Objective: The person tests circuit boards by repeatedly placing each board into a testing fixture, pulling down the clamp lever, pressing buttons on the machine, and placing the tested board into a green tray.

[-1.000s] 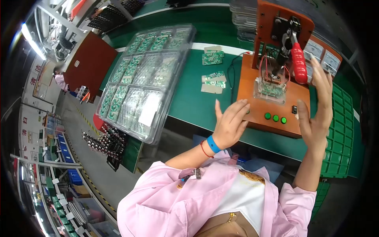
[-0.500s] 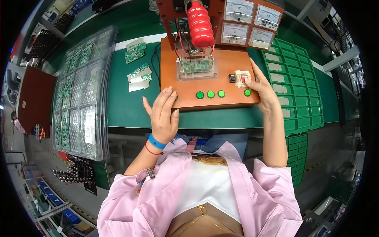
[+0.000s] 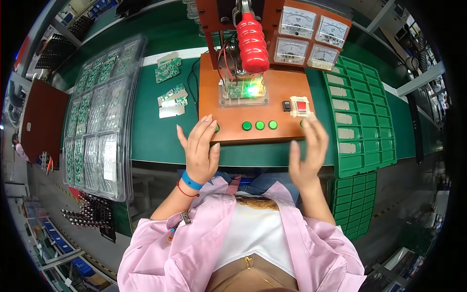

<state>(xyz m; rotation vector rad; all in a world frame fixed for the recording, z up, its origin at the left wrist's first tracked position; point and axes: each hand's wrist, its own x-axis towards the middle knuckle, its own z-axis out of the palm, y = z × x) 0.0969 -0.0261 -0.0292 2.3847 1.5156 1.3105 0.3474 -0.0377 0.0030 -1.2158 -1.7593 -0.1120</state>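
An orange test fixture (image 3: 282, 112) stands in front of me with a row of green buttons along its near edge. My left hand (image 3: 199, 148) rests at its left corner, fingers stretched out over the leftmost green button (image 3: 217, 128). My right hand (image 3: 310, 153), slightly blurred, is open with its fingertips at the rightmost green button, which they mostly cover. Just above them is a red switch (image 3: 301, 106) framed in tape. Under the red lever handle (image 3: 254, 46), a green circuit board (image 3: 237, 89) sits in a clear holder, with a bright yellow-green light glowing on it.
Analog meters (image 3: 296, 23) are mounted at the fixture's upper right. Loose circuit boards (image 3: 168, 70) lie left of it on the green table (image 3: 160, 143). Stacked clear trays (image 3: 127, 160) with boards stand further left. A green compartment tray (image 3: 365, 112) holding pale pieces lies right.
My right hand has left the red switch and come down to the rightmost button. A light has come on at the circuit board, and the red handle sits lower. My left hand stays put.
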